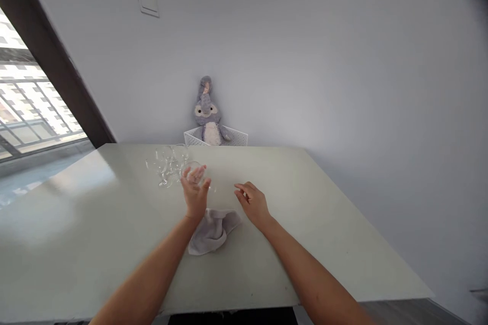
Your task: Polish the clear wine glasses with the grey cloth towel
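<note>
My left hand point(195, 195) is closed around a clear stemmed glass point(193, 166), and its fingers show through the bowl. The glass is tilted; its stem and foot are faint and hard to make out against the table. Just left of it stand several more clear stemmed glasses point(163, 158), grouped close together. My right hand point(253, 204) hovers over the table to the right, its fingers loosely bent, with a small gap at the thumb and nothing visible in them. Between my forearms lies a crumpled grey cloth point(213, 231), partly behind my left wrist.
The pale glossy table point(305, 244) reaches to the wall point(305, 61). At its far edge a grey plush rabbit point(208, 114) sits in a white perforated basket point(238, 137). A window with railings point(34, 96) is at the left.
</note>
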`<state>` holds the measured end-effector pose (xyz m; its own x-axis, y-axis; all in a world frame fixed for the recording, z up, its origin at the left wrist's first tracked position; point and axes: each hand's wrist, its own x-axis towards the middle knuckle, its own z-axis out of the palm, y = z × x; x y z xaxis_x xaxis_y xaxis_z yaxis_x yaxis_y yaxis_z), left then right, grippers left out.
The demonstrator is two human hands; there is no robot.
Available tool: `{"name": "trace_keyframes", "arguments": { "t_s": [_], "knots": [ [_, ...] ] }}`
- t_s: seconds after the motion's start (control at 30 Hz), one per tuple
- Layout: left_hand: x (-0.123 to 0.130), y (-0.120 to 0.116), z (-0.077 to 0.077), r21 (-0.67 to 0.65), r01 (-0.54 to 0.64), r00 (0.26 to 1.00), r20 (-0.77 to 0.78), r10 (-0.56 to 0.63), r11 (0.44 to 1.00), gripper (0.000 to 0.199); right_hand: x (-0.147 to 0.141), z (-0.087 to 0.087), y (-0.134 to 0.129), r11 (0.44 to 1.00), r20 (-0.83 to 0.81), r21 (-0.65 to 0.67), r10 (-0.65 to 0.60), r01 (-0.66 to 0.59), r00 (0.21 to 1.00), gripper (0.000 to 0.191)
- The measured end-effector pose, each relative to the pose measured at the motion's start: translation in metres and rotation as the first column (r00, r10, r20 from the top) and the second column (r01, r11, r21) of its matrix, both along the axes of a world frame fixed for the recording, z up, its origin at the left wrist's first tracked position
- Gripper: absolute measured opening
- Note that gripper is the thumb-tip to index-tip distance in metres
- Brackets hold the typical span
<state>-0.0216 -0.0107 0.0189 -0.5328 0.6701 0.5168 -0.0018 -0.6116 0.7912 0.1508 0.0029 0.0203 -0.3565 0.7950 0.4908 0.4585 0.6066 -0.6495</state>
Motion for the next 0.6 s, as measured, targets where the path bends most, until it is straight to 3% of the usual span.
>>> {"name": "trace_keyframes", "arguments": {
  "t_s": [0.17,0.33,0.4,0.47,0.53,0.6],
  "knots": [
    [0.040,-0.008,-0.021,-0.063,0.331,0.940,-0.066,-0.335,0.941,0.058,-0.011,-0.017,0.001,1.000,0.226,-0.004,-0.016,0.017,0.974,0.029],
    [0.042,-0.005,-0.029,-0.189,0.339,0.910,-0.185,-0.372,0.922,0.069,-0.016,-0.028,0.007,0.981,0.374,-0.075,-0.138,0.179,0.917,0.025],
    [0.035,-0.002,-0.029,-0.199,0.274,0.929,-0.198,-0.312,0.941,0.064,-0.006,-0.029,0.022,0.942,0.417,-0.111,-0.245,0.317,0.875,0.029],
    [0.025,0.002,-0.028,-0.198,0.156,0.977,-0.111,-0.180,0.968,0.048,0.009,-0.029,0.043,0.889,0.442,-0.124,-0.348,0.441,0.827,0.033],
    [0.014,0.007,-0.028,-0.225,0.021,0.996,0.088,-0.001,0.974,0.032,0.029,-0.029,0.066,0.845,0.455,-0.127,-0.417,0.520,0.787,0.034],
    [0.000,0.013,-0.028,-0.277,-0.075,0.927,0.335,0.169,0.958,0.023,0.052,-0.029,0.088,0.789,0.475,-0.141,-0.476,0.598,0.740,0.034]
  ]
}}
